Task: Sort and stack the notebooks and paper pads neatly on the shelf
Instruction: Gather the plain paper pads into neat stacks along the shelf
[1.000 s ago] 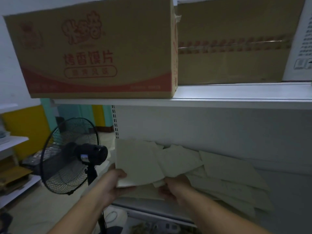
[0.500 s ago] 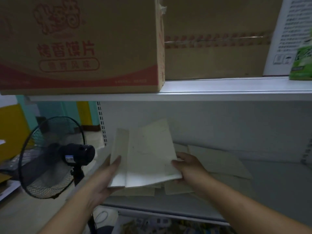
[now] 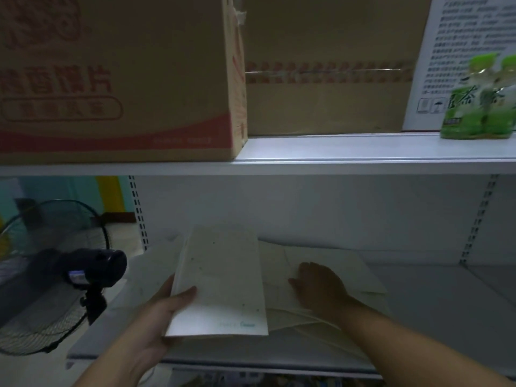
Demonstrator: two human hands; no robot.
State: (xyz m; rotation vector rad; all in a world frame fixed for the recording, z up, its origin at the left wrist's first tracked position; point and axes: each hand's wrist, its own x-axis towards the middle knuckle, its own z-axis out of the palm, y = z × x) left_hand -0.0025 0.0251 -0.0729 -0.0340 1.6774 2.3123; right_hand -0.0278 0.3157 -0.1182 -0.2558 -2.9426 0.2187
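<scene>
Released by the right hand (image 3: 321, 286), which now lies flat on loose pads (image 3: 335, 272) to steady them, the gathered notebooks (image 3: 220, 280) stay gripped by the left hand (image 3: 159, 319) above the shelf (image 3: 432, 303).

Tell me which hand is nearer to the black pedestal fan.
Left. The left hand, gripping a pale paper notebook, is just right of the black pedestal fan; the right hand rests on loose pale pads farther right.

left hand (image 3: 156, 317), right hand (image 3: 321, 286), forearms (image 3: 405, 342) bare
</scene>
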